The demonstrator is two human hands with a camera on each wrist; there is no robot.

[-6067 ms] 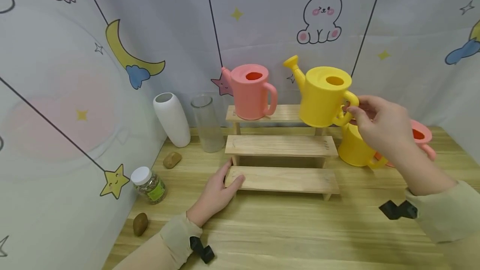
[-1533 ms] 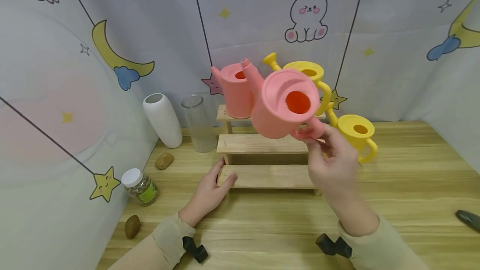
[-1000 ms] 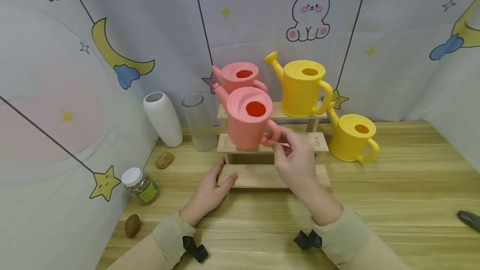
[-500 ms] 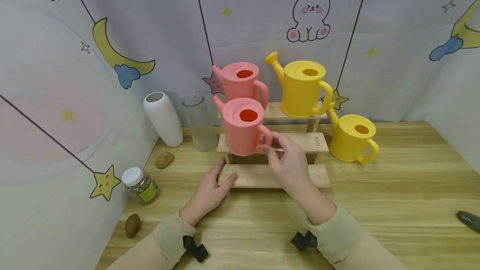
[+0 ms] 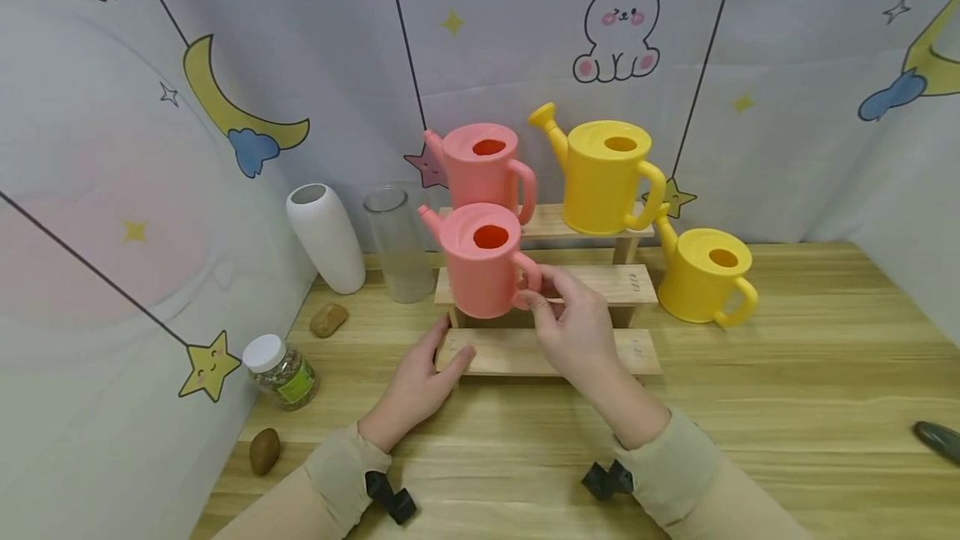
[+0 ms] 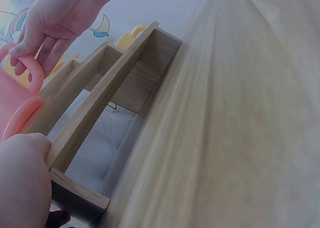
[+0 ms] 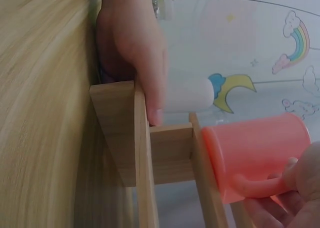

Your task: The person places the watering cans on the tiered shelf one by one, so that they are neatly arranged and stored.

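Observation:
A three-step wooden stand (image 5: 555, 353) stands against the back. My left hand (image 5: 414, 386) holds the left end of its lowest step, thumb over the top. Pinched by the handle in my right hand (image 5: 576, 327) is a pink watering can (image 5: 480, 273), upright at the left of the middle step. Its base is right at the middle board in the right wrist view. Behind it another pink watering can (image 5: 477, 158) sits on the top step, partly hidden. Beside that stands a yellow watering can (image 5: 600, 182). A second yellow watering can (image 5: 697, 286) is on the table, right of the stand.
On the left are a white vase (image 5: 330, 244), a clear glass vase (image 5: 405, 257), a white-lidded jar (image 5: 288, 377) and two brown stones (image 5: 328, 321). A dark object (image 5: 937, 442) lies at the right edge. A patterned curtain (image 5: 525, 40) hangs behind.
My right hand set the yellow watering can on the top step, then brought a pink one from the right. That pink can has come down onto the middle step's left. My left hand stays put.

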